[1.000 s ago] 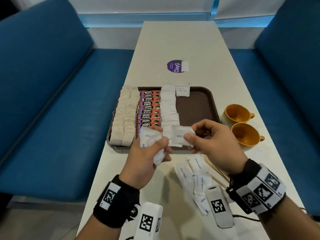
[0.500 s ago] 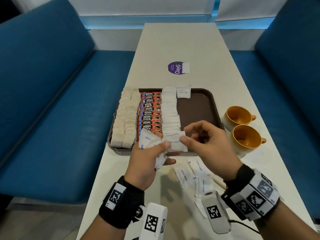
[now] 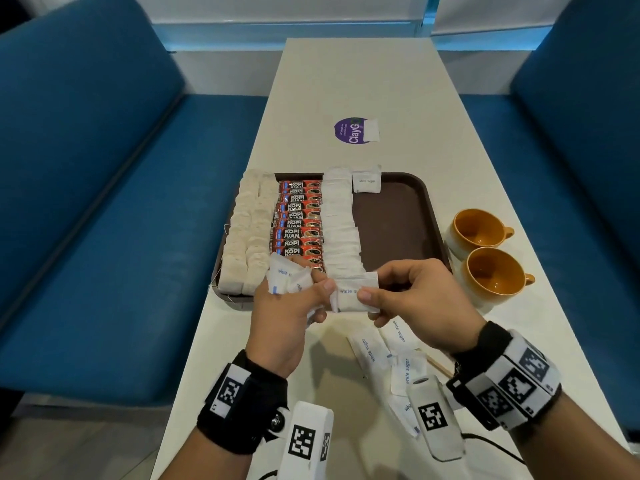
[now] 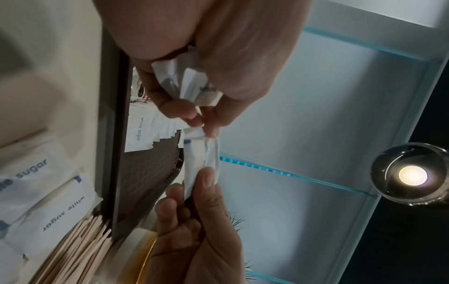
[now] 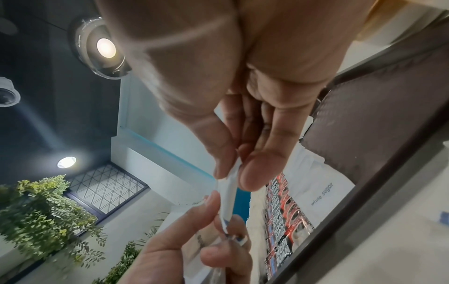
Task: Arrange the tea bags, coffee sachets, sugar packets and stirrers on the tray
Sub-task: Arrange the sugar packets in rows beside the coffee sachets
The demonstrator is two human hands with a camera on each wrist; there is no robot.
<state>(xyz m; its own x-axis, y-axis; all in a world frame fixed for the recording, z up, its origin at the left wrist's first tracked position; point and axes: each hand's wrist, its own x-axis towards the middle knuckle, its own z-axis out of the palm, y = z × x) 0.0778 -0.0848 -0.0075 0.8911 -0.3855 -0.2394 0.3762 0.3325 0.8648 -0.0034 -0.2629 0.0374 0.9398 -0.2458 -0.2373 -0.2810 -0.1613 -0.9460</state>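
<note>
A brown tray (image 3: 398,216) holds two rows of tea bags (image 3: 244,233), a row of red coffee sachets (image 3: 299,225) and a row of white sugar packets (image 3: 341,230), plus one sugar packet (image 3: 367,181) at its far edge. My left hand (image 3: 291,306) grips a bunch of sugar packets (image 3: 287,277) over the tray's near edge. Both hands pinch one white sugar packet (image 3: 348,296) between them; my right hand (image 3: 408,299) holds its right end. In the wrist views this packet (image 4: 201,159) (image 5: 229,194) shows edge-on between thumbs and fingers.
Loose sugar packets (image 3: 391,355) and wooden stirrers (image 3: 438,363) lie on the white table (image 3: 346,81) under my right wrist. Two orange cups (image 3: 485,258) stand right of the tray. A purple sticker (image 3: 351,130) lies further back. Blue benches flank the table.
My hands have dropped slightly towards the tray's near edge. The single packet, held by the right hand alone a second ago, is now pinched by both hands.
</note>
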